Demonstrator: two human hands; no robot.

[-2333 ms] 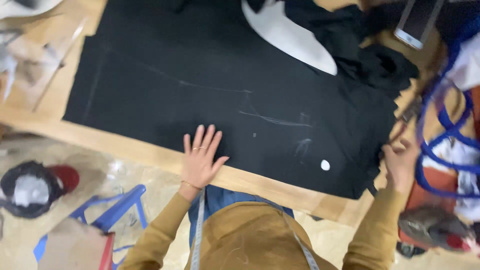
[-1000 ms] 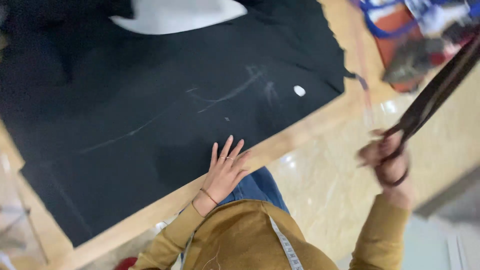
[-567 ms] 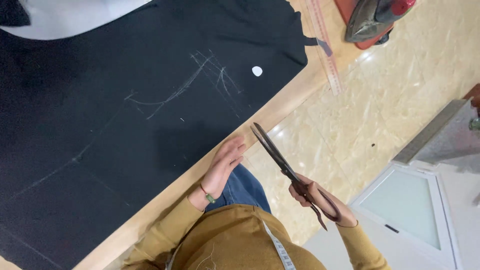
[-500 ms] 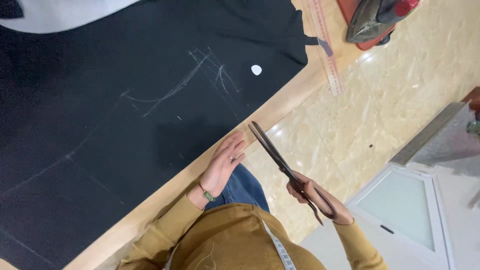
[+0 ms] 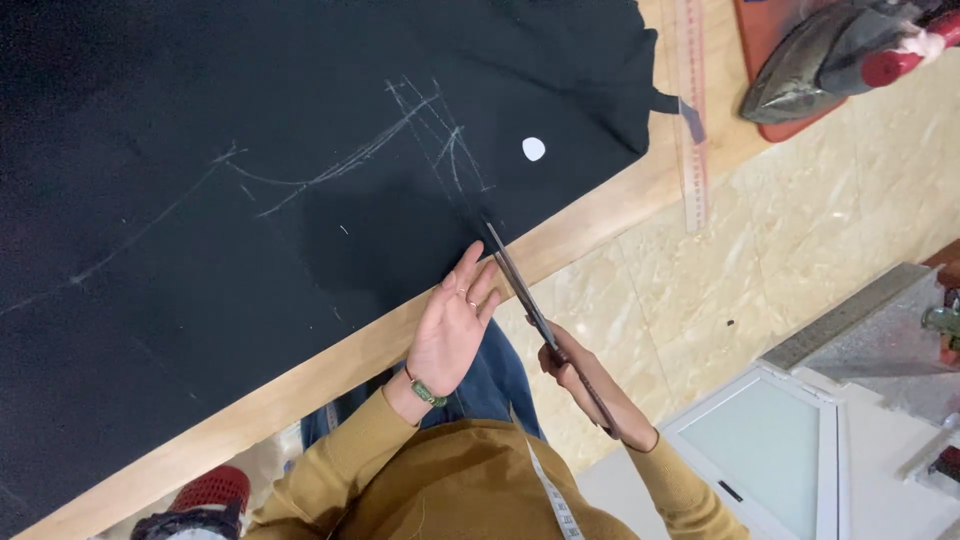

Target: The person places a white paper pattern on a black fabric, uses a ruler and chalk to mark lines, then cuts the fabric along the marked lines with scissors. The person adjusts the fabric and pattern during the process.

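As scissors [image 5: 520, 290] close in from 5 o'clock, tips now reach black cloth [image 5: 250, 220] edge below chalk lines [image 5: 400, 140]; 0.5 s ago they hung short. Right hand [image 5: 585, 385] grips handles; left hand [image 5: 455, 320], fingers flat, steadies cloth on table [image 5: 600, 215]. Cutting looks imminent.

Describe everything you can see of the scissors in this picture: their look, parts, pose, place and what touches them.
The scissors are long tailor's shears with dark, slim metal blades. The blades look nearly closed and run diagonally, tip up-left, handles down-right. The tip lies at the edge of the black fabric near the chalk lines, over the wooden table edge. The right hand grips the handles, hiding them. The left hand rests flat close beside the blades.
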